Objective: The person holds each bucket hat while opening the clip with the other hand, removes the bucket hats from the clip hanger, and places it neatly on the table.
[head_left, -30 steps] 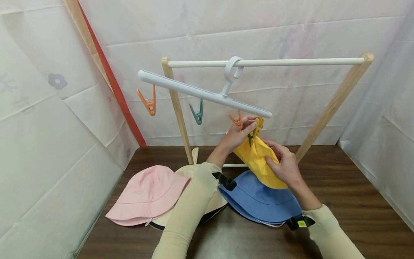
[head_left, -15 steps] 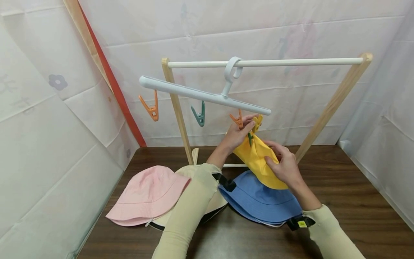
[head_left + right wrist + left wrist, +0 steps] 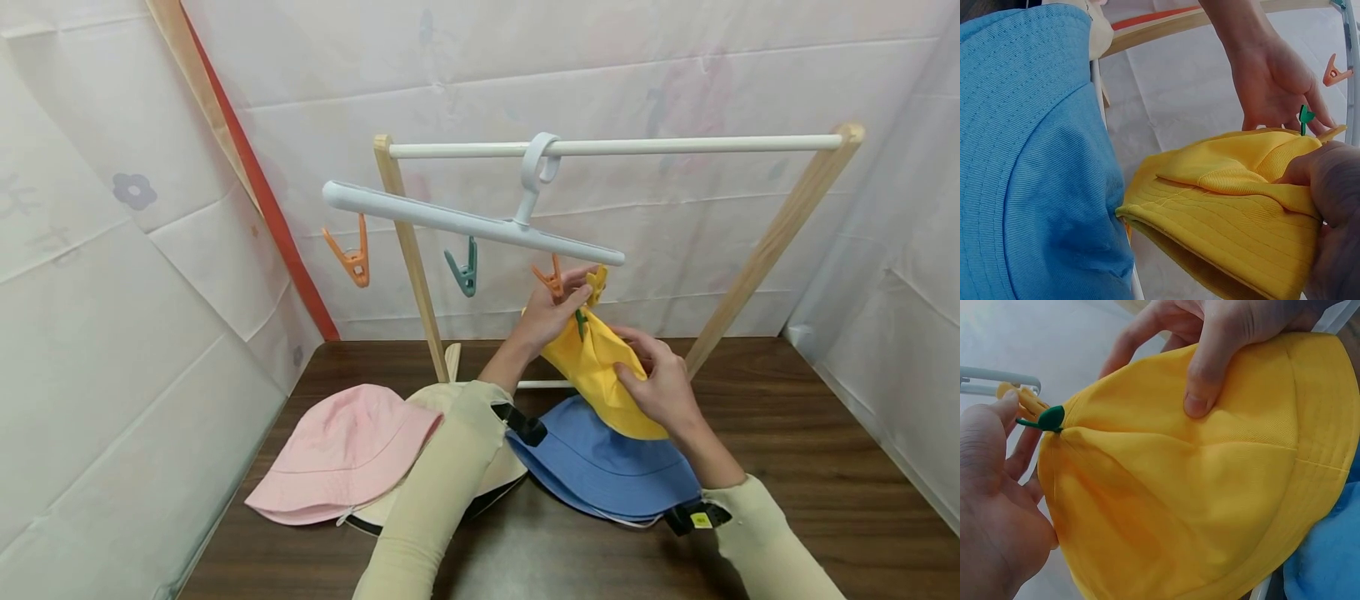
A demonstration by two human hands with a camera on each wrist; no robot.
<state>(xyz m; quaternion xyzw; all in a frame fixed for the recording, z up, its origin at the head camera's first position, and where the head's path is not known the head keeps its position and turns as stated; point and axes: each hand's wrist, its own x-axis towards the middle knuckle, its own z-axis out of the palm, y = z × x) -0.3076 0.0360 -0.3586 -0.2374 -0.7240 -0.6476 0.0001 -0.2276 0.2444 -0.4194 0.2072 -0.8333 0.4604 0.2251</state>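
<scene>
A yellow bucket hat with a green leaf at its crown is held aslant under the right end of the white hanger. My right hand grips the hat's side, thumb on the cloth. At the crown, my left hand pinches a yellow clip beside the leaf. Whether the clip's jaws bite the fabric I cannot tell. Close to the left fingers hangs an orange clip. Further left along the hanger are a teal clip and another orange clip.
A white rod on wooden legs carries the hanger. On the dark wooden table lie a pink hat, a cream hat partly behind the left sleeve, and a blue hat below the yellow one.
The hanger's left end has sunk and its right end has risen slightly, so it tilts less. The left-side clips came down with it. Both hands stay nearly in place.
</scene>
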